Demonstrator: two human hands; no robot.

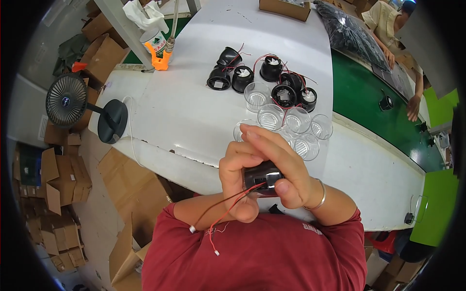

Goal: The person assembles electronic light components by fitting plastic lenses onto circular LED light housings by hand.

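Close to my chest, both hands are wrapped round a black cup-shaped housing [261, 175] with a glossy dark surface. My left hand [235, 169] grips its left side, fingers curled. My right hand [286, 162] closes over the right side and top, its thumb pressed against the housing. Red and dark wires [221, 206] trail from it down to the left, ending in small white connectors. Just beyond my fingers stand several clear plastic cups [270, 116]. Further back lie several similar black housings [243, 78] with thin red and black wires. My fingers hide part of the held housing.
A black fan [112, 121] stands at the left table edge, near an orange clamp [160, 59] and a tissue canister [154, 40]. At the back is a cardboard box [285, 9]. A co-worker's hand [413, 107] rests by the green belt [357, 92] on the right.
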